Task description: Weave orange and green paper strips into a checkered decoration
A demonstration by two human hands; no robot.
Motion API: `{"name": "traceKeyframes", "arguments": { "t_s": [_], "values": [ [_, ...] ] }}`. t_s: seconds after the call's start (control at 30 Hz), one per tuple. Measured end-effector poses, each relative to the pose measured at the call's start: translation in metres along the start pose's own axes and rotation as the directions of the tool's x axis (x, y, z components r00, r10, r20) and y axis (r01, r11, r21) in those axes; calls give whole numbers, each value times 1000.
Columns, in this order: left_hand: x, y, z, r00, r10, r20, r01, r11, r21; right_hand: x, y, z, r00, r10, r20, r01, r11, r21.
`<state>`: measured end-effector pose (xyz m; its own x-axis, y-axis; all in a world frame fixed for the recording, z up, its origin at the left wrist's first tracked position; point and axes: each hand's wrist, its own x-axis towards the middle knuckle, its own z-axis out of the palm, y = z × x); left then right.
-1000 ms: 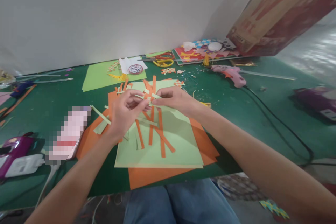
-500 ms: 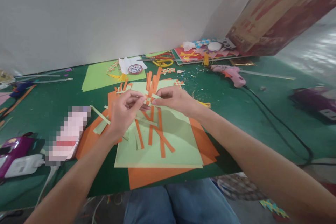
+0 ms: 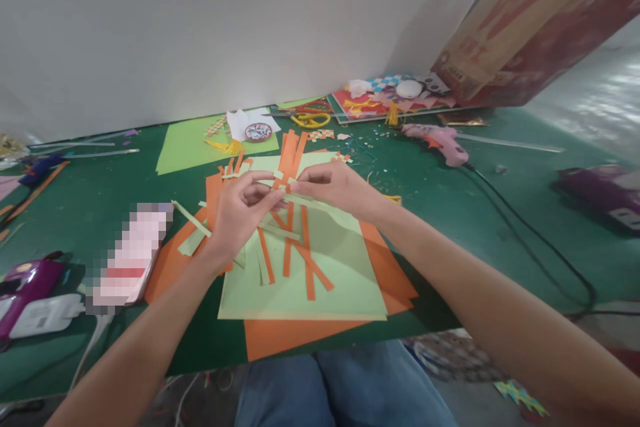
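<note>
Orange and pale green paper strips (image 3: 290, 153) cross each other in a small woven piece between my hands. My left hand (image 3: 245, 203) pinches its left side, thumb at the lower edge. From the right, my right hand (image 3: 333, 187) grips it with thumb and forefinger; a pale green strip runs out beneath that hand. Below lie loose orange strips (image 3: 307, 253) and a pale green strip (image 3: 280, 231) on light green sheets (image 3: 345, 280), which rest over orange sheets (image 3: 300, 337). The fingertips partly hide the weave.
A pink glue gun (image 3: 453, 150) with a black cable lies at the right. Yellow-handled scissors (image 3: 311, 120) are at the back. On the left are a phone (image 3: 130, 253) and a purple-and-white device (image 3: 35, 300). A purple object (image 3: 600, 193) stands far right.
The woven piece has shifted and turned slightly between my fingers, its orange strips now more spread at the top. My left thumb has moved a little down and right.
</note>
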<state>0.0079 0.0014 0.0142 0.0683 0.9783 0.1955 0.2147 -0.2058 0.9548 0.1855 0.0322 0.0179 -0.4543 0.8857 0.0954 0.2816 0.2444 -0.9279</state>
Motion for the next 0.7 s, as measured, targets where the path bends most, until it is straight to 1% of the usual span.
{"name": "traceKeyframes", "arguments": {
  "t_s": [0.13,0.23,0.33,0.5,0.7],
  "values": [
    [-1,0,0,999,29,15,-29,1000,5,-1,0,0,999,-13,-35,13,1000,-12],
    [-1,1,0,998,53,21,-53,998,21,0,1,-1,999,-39,-19,38,999,-33],
    [-1,3,0,999,46,29,-47,999,25,1,3,-3,999,-55,0,55,997,-50],
    [-1,5,1,998,54,16,-55,998,34,1,4,-5,998,-56,17,57,996,-70],
    [-1,2,1,998,68,12,-69,997,26,2,4,-7,998,-51,33,53,996,-73]
  ]
}}
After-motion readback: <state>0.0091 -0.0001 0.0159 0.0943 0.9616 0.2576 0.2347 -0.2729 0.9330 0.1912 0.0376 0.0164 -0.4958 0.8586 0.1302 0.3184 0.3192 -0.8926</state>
